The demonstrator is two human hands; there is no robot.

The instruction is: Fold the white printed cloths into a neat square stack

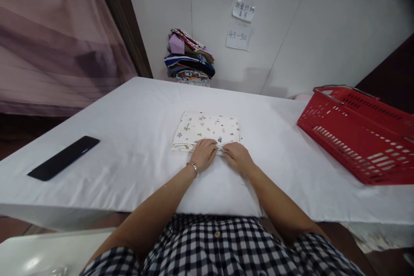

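Observation:
A folded white cloth (207,128) with small printed figures lies in the middle of the table (129,116), which is covered in white. My left hand (203,154) and my right hand (238,157) sit side by side on the cloth's near edge. Both have their fingers curled and pinch that edge. A bracelet shows on my left wrist.
A black flat bar (63,157) lies on the table at the left. A red plastic basket (359,131) stands at the right. A stack of folded clothes (189,60) leans against the back wall under two paper notes (241,23). A curtain hangs at the left.

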